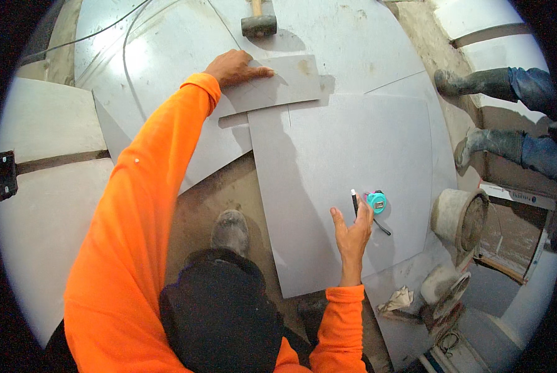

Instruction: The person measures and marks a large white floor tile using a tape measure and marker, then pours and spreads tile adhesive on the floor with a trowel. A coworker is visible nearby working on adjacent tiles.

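"Orange sleeves point(135, 205) are close to us. What else is near?"

"A black cap point(219, 311), then a dusty boot point(230, 231) on the brown floor point(194, 217). Up and to the right is the right hand point(353, 233)."

"What is in its grip?"

"The thumb stands apart from the fingers. A black marker point(356, 204) with a white tip is between them, pointing away from us. I can't tell if it is pinched. A teal tape measure point(376, 201) is just to its right."

"And the left hand point(228, 68)?"

"It is farther off. Its grip is closed on the left end of a grey strip point(278, 84), with the thumb on top."

"Which way does the strip go?"

"Its long side runs to the right, and the right end is a bit farther off. It is ahead and left of the right hand, so the left hand is nearer. It is over the far left corner of a big grey slab point(359, 143). Shadow shows by its edges, so I think it is lifted a little."

"What is around?"

"Dirty buckets point(447, 214) are on the right. Past the strip is a black-headed mallet point(260, 26). Someone's muddy boots point(493, 84) are at the far right."
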A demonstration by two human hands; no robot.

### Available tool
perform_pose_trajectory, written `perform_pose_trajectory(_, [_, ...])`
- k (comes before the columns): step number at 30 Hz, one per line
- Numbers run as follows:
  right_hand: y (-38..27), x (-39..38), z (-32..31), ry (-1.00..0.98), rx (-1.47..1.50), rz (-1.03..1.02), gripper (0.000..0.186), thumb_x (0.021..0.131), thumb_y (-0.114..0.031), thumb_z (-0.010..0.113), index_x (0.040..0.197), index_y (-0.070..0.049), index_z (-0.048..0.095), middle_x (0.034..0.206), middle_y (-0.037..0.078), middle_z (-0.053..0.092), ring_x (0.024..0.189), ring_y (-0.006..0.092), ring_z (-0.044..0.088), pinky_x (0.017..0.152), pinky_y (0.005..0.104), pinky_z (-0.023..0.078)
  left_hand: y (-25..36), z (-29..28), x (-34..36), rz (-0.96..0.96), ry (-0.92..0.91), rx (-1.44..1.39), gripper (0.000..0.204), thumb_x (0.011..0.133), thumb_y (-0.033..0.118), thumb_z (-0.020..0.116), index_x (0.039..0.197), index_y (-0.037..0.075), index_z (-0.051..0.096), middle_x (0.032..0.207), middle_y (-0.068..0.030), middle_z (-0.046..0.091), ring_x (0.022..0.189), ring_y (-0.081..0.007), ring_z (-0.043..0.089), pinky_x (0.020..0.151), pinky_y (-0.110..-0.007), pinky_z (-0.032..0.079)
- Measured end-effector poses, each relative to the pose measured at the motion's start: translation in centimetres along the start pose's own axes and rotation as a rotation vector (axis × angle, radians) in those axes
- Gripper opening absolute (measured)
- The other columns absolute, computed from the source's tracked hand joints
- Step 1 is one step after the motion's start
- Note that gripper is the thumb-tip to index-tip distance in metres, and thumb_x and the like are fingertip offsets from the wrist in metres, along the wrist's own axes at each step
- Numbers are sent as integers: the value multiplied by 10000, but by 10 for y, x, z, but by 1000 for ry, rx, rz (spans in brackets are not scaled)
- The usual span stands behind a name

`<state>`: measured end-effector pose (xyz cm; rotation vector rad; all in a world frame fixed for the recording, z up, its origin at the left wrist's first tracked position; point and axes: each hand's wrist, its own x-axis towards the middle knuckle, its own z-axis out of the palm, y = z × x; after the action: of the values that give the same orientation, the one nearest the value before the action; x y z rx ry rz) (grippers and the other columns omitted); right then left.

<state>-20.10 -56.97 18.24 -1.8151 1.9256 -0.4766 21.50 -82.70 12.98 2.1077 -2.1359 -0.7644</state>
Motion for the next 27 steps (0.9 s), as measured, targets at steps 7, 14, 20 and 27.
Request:
perform_pose_trajectory(7, [-1,-2,1,-14,8,73,691,857,-351,832,1380,8,559,1277,224,580,1236,396,535,1062,507,431,-5,5,0,50,11,-7,922,836,834,584,948,-64,755,935,-280,738,872,-397,739,782,-476,573])
perform_pose_trajectory(14, [9,-5,7,18,-81,6,761,851,-455,829,1388,17,569,1240,169,584,1114,311,596,817,387,505,-6,7,5,59,8,38,938,826,848,582,961,-63,764,941,-279,741,870,-396,746,788,-478,579])
perform_pose_trajectory(20, [10,-7,9,-6,-51,18,714,867,-431,816,1372,14,577,1219,167,582,1079,303,589,819,379,493,-5,6,4,44,3,4,936,817,856,584,981,-46,773,948,-257,750,881,-397,746,801,-471,584])
perform_pose_trajectory(27, [-1,-8,7,-14,-32,28,696,859,-416,821,1361,5,589,1212,155,586,1065,286,587,818,378,486,-3,6,3,42,18,29,988,786,890,574,989,-57,768,982,-261,745,921,-382,739,839,-466,574])
